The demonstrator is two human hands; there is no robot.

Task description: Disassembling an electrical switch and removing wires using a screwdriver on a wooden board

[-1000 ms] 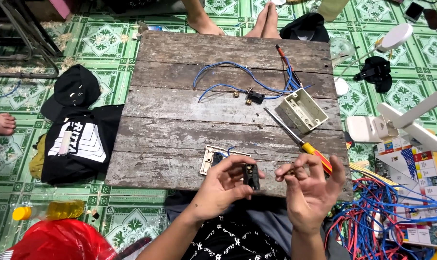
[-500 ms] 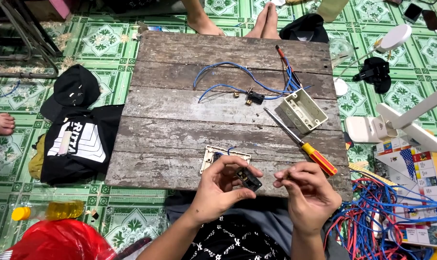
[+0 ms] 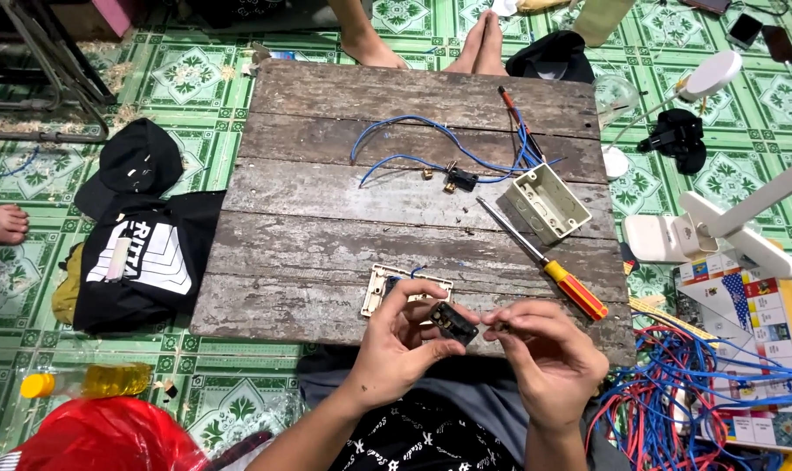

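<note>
step: looks like mid-wiring on a switch | left hand (image 3: 402,336) pinching small black switch module (image 3: 453,322), 6 o'clock edge of tabletop (image 3: 326,218) | right hand (image 3: 535,349) fingers closed near it, contents can't tell | next probably needs screwdriver (image 3: 544,262), 3 o'clock

Tools and clutter ring a weathered wooden board (image 3: 326,218) on green tiles.
A screwdriver (image 3: 544,260), beige box (image 3: 548,202) and blue wire (image 3: 431,144) lie on it; left, a black cap (image 3: 132,166); right, tangled cables (image 3: 675,392).
</note>
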